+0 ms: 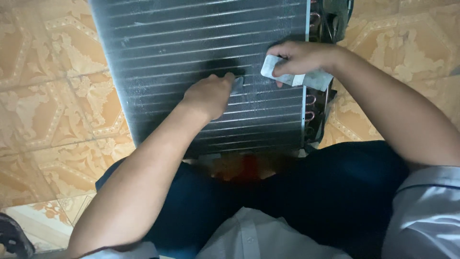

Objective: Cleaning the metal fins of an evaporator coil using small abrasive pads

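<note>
The left hand lies knuckles-up on the coil, a broad grey panel of fine fins crossed by thin horizontal tubes. Its fingers are drawn together and pinch a small flat grey tool that pokes out past the fingertips and touches the fins. Just above that tool the fins show a dark patch — darker than the dusty grey around it.

The right hand sits just beside the left, up and toward the coil's edge, with a narrow gap between the two. Its fingers are curled closed around a folded silvery-white strip, which sticks out below the palm and slants away past the wrist. Whether the strip touches the fins cannot be told.

Right under this hand runs the coil's pale end plate, and beyond it copper bends loop out — small U-shapes stacked along the side.

The coil leans toward the person, its near edge close to the dark trousers between the forearms. A patterned tan tile floor spreads out to either side of the arms.
</note>
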